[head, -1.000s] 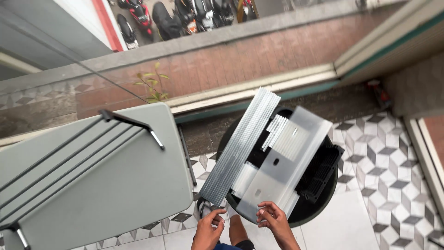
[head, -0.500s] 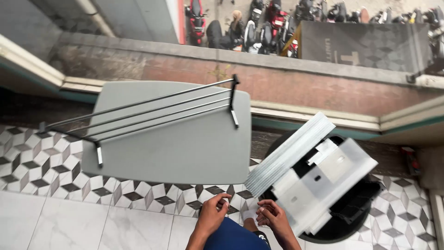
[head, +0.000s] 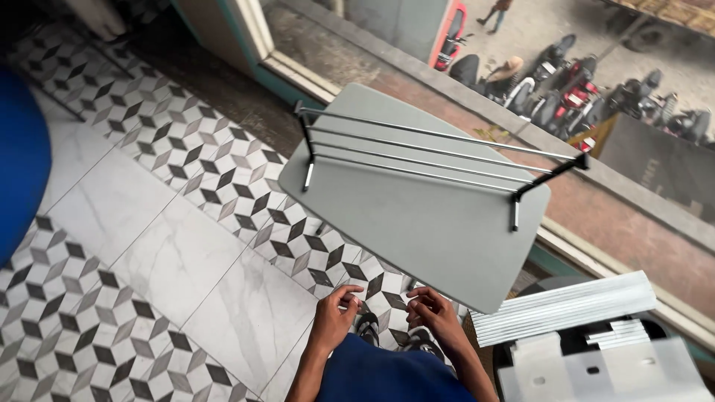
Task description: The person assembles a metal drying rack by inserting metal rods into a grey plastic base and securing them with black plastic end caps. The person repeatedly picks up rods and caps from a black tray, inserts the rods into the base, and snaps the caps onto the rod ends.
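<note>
My left hand (head: 337, 313) and my right hand (head: 436, 313) hover side by side at the bottom centre, above the patterned tile floor (head: 186, 164). Both have curled fingers, and I see nothing in either. They sit just in front of the near edge of a grey tabletop (head: 417, 223), without touching it. A chrome rack (head: 439, 152) of parallel bars lies on that tabletop. Right of my right hand, a bundle of white slats (head: 566, 305) rests across a black round tub (head: 573, 339) together with flat white panels (head: 603, 368).
A large blue rounded object (head: 18, 156) fills the left edge. A low brick-coloured ledge (head: 625, 216) runs behind the table, with parked motorbikes (head: 566, 82) on the street far below. My blue clothing (head: 387, 372) and a dark sandal (head: 369, 327) show under my hands.
My view has swung left and down: the table and rack now sit in the centre and the tub with the white slats has slid to the lower right. My hands stay close together.
</note>
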